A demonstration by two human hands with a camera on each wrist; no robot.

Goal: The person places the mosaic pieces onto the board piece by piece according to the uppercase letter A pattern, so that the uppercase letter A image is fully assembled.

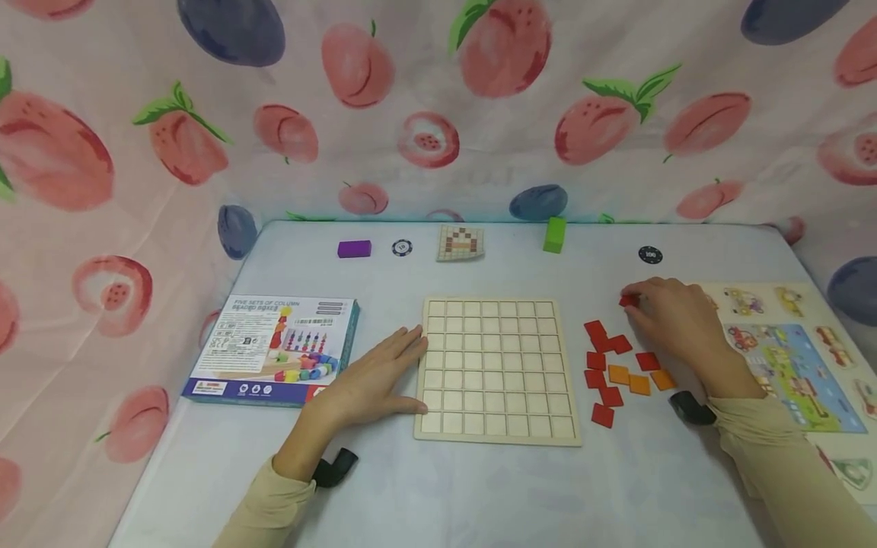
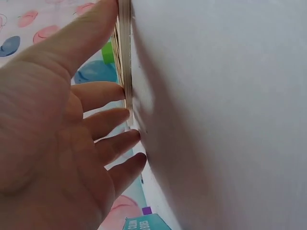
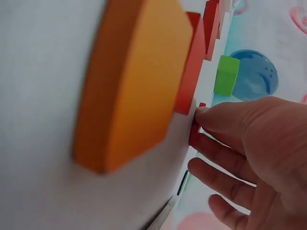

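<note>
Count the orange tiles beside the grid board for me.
3: orange tile, orange tile and orange tile, clustered right of the board. The right hand may hide more.

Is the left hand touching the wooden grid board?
Touching. In the left wrist view, the left hand's fingertips press against the wooden grid board's edge.

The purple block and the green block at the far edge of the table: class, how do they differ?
The purple block is purple and lies flat; the green block is green and stands taller. The purple block lies left of the small pattern card, the green block right of it. Both are plain blocks, far from either hand.
</note>
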